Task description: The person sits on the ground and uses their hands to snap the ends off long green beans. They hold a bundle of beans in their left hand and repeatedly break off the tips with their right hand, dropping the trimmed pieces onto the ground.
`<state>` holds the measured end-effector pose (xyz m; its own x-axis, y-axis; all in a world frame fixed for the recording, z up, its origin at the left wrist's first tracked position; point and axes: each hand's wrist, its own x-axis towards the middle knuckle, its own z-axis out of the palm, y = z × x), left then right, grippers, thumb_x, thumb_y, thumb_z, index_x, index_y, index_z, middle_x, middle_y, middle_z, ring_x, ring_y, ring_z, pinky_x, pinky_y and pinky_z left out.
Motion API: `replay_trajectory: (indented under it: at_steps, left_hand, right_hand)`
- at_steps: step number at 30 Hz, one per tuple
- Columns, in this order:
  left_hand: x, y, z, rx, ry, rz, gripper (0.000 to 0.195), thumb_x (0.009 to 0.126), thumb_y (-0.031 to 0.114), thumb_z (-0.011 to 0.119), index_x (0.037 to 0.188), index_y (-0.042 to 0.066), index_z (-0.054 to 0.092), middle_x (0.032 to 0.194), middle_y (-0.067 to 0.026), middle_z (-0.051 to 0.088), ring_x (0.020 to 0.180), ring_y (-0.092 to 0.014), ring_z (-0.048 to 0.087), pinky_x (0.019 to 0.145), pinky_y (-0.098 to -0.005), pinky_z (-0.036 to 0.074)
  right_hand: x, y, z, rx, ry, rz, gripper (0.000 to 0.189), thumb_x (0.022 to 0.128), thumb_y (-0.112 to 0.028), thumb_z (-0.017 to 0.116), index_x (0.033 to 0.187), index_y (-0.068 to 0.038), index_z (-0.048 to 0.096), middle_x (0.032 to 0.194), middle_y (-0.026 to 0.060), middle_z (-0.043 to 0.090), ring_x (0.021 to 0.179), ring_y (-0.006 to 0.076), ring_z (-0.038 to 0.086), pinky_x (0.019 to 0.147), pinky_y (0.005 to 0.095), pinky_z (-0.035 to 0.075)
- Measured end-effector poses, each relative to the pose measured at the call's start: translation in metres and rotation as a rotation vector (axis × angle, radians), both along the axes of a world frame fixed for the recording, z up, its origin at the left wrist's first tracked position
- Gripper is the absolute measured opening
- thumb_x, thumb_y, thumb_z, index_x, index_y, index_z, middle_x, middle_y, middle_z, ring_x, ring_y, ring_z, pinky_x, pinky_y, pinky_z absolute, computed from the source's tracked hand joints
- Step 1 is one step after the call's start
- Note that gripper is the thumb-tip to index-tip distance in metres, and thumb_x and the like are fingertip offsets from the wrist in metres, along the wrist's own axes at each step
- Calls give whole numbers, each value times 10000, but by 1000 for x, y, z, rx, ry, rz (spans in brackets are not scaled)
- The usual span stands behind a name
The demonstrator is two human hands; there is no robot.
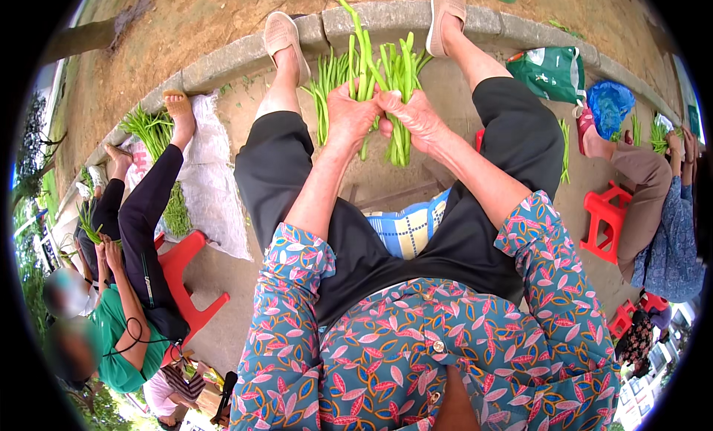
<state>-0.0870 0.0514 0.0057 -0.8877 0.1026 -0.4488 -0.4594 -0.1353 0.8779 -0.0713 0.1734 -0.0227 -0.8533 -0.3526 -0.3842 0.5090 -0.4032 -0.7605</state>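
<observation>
My left hand [352, 114] grips a few green vegetable stems [362, 63], one of them much longer and reaching up past the kerb. Close beside it, my right hand [418, 119] is closed around a thicker bunch of cut green stems [400, 135] whose ends stick out above and below the fist. The thumbs and fingertips of both hands meet between the two bunches. On the pavement under and beyond my left hand lies a pile of similar stems [328, 82], partly covered by that hand.
A concrete kerb [379, 18] curves beyond my feet, with bare soil behind it. To the right are a green bag [548, 74], a blue plastic bag [610, 105] and a red stool [604, 222]. Leftward, a person in green [122, 336] handles stems beside a white woven sheet [206, 169].
</observation>
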Motion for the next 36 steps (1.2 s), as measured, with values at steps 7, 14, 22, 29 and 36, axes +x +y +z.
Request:
replay_trajectory:
  at_steps: [7,14,22,29,36]
  left_hand:
    - [-4,-12,-5,53,-36,107,219,661,62,731,797,24,564,704,-30,580,599,-101,531,536,-229,449]
    - [-15,-24,-24,90,-165,67,288,760,271,662,769,19,521,628,-30,509,488,-92,447,388,-243,360]
    - [-18,-27,-32,477,-339,166,288,924,293,341,935,27,453,735,-57,482,510,-111,404,463,-259,362]
    - [-8,-8,-17,478,-267,86,219,890,232,448,957,36,520,741,-33,478,553,-141,487,515,-289,453]
    - [-12,-18,-35,412,-232,148,243,849,229,524,993,34,517,827,-44,522,710,-192,533,707,-353,461]
  right_hand:
    - [-4,0,7,117,36,125,345,703,-183,711,936,-26,512,671,15,504,463,86,445,413,233,367]
    - [4,-3,10,159,-178,190,202,727,-97,656,850,-18,518,648,30,502,446,107,447,401,238,363]
    - [-38,47,49,7,31,-11,192,746,-55,595,887,-26,467,669,48,485,479,95,450,434,231,385]
    - [-40,59,22,-253,-173,-448,203,724,-47,630,859,-51,478,658,41,512,500,103,488,414,238,412]
    - [-13,9,13,168,-221,-149,131,693,-33,616,801,2,550,640,78,563,415,113,466,359,240,375]
